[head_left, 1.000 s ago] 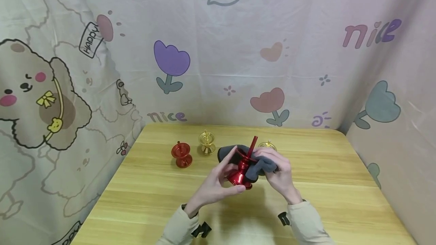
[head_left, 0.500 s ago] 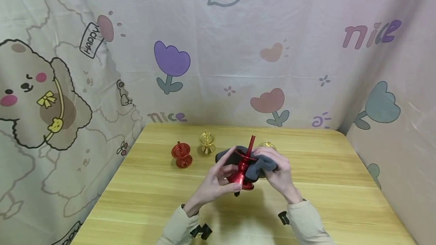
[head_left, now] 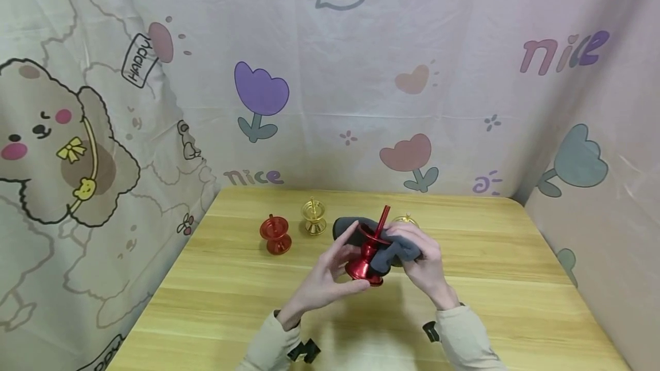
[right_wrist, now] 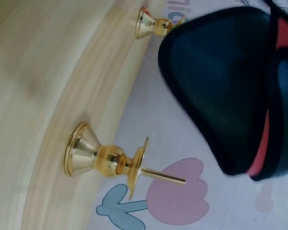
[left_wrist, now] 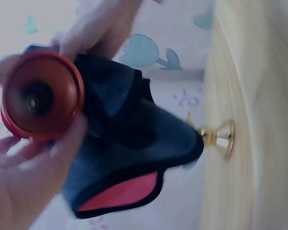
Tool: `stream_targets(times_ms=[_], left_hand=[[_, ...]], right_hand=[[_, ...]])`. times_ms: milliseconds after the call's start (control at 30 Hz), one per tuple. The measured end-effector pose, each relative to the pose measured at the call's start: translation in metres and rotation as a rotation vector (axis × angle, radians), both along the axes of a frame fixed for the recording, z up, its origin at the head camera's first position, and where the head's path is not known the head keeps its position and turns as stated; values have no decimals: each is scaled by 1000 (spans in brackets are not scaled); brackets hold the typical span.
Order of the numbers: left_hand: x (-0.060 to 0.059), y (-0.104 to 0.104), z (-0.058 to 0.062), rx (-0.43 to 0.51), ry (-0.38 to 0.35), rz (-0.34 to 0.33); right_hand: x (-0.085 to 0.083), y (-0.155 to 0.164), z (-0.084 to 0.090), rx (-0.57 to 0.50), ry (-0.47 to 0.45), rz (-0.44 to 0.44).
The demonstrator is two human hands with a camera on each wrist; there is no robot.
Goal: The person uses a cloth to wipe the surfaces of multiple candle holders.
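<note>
In the head view my left hand [head_left: 322, 282] grips a shiny red candle holder [head_left: 358, 269] near its base, raised over the table and tilted, its thin red stem pointing up. The left wrist view looks into the hollow round underside of this candle holder [left_wrist: 67, 91]. A dark grey cloth [head_left: 382, 260] with black edging wraps around the far side of the holder, just below its dish. My right hand [head_left: 424, 265] pinches the cloth against it; some of these fingertips are hidden. Pink lining shows on the cloth [left_wrist: 134, 139] in the left wrist view.
A second red candle holder [head_left: 276, 235] stands on the wooden table [head_left: 216, 302] to the left. Behind it is a gold candle holder [head_left: 313, 217]. Another gold candle holder [right_wrist: 110, 160] stands beyond my right hand, mostly hidden in the head view. Printed curtains [head_left: 330, 73] hang behind.
The red candle holder has rocked slightly in my left hand, tilting upright and then leaning back right. The cloth's far end shifted left, then right. The other candle holders have stayed put.
</note>
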State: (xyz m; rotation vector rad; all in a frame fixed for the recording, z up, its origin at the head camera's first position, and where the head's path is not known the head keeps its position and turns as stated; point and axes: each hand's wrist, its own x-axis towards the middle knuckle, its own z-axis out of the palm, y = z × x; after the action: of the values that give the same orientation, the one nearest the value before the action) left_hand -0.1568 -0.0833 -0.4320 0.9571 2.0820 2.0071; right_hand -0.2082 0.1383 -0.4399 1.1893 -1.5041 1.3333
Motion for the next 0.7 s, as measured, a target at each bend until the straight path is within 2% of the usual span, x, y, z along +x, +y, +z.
stream_targets(times_ms=[67,133,200,300,367,433,533,700], left_hand=[[-1,-2,0,36,-64,-59],[-2,-3,0,15,-75,-64],[-1,-1,0,-37,-37,-21],[2,4,-1,-109,64,77],[3,7,-2,-127,136,131],[4,9,-3,-123,175,157],[3,7,-5,-63,152,115],[-3,0,-8,102,-2,-69]], right_hand=[[0,0,0,-6,-6,15],[0,0,1,-7,-10,15],[0,1,0,-3,-8,-3],[-1,1,-1,7,2,-32],[-1,1,-1,10,8,-44],[-1,1,-2,7,8,-45],[-1,1,-3,-1,-5,-39],[0,3,-4,-10,-39,-13]])
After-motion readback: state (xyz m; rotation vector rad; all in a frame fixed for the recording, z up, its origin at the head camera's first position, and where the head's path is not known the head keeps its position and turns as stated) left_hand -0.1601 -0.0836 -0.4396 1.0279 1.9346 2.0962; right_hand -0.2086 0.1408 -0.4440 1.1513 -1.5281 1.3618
